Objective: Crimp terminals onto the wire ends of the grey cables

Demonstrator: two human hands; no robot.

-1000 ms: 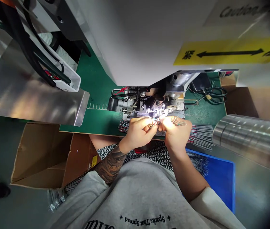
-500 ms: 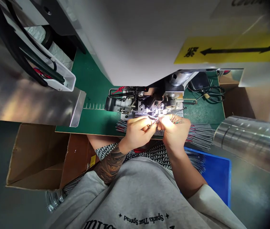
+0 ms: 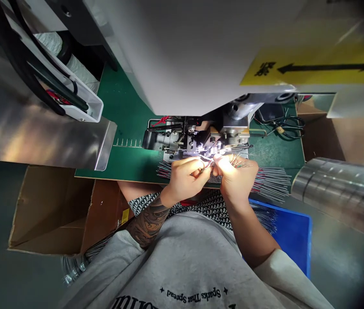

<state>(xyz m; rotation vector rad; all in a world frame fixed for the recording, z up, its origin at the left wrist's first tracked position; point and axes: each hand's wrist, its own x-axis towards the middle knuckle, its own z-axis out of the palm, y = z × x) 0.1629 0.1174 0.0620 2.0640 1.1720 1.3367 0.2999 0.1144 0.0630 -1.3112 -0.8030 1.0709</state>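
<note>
Our left hand & right hand meet at the lit front of a small press on the green table. Left fingers closed, pinching a thin wire just beside the press. Right fingers closed round a wire bunch. Loose wires lie fanned at right, w/ a blue bin below & a cardboard box at left.

Left hand: tattooed forearm reaching forward, fingers curled, thumb and forefinger pinched together. Right hand: bare forearm angled inward, fingers curled, tips pinched. Hands side by side, fingertips almost meeting, backs upward.
</note>
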